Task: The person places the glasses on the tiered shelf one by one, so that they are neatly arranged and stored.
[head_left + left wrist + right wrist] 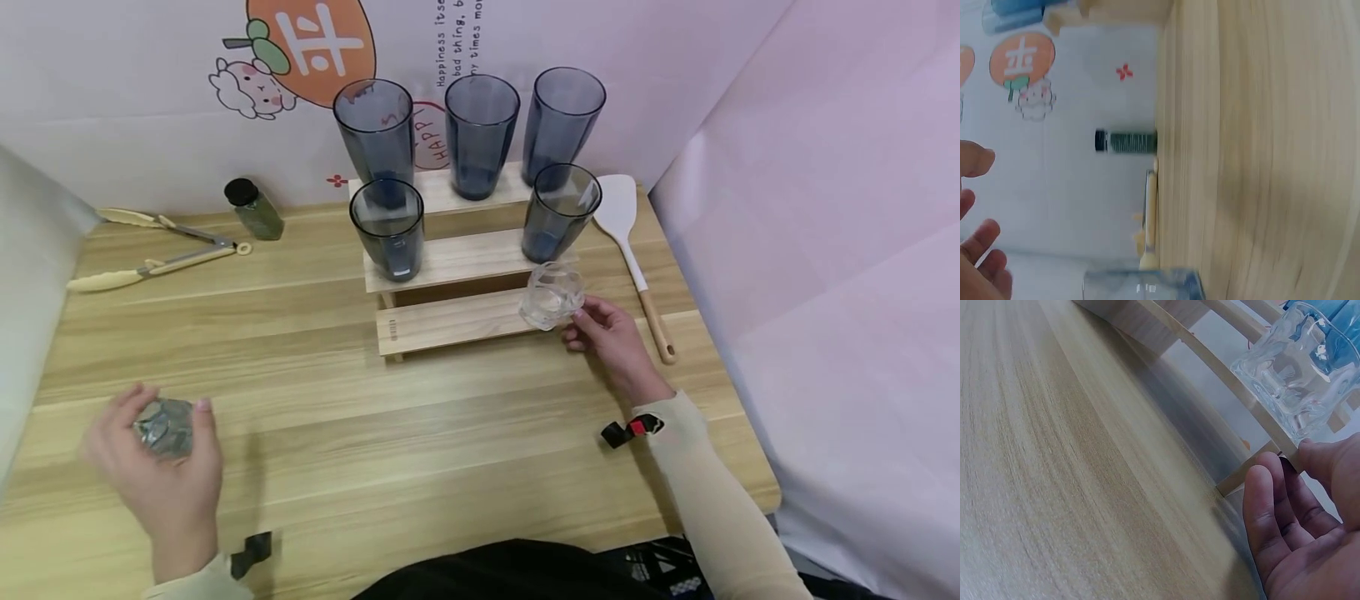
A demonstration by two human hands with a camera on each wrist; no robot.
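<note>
My left hand (pixel 161 475) is at the left of the table, thumb and fingers spread around a small greyish glass (pixel 167 429). In the left wrist view that glass (pixel 1141 286) shows low in the picture, apart from the fingertips. My right hand (pixel 611 342) is at the right end of a tiered wooden rack (pixel 450 323). Its thumb lies at the end of the lowest board, by the base of a clear wavy glass (pixel 552 296), with the curled fingers (pixel 1260 494) below the board. The clear glass stands on that board's right end.
Two dark blue tumblers (pixel 387 229) stand on the middle tier and three tall tumblers (pixel 482 137) on the top tier. A white spatula (pixel 618 208) lies right of the rack. Tongs (pixel 161 250) and a black-capped jar (pixel 255 210) are at the back left.
</note>
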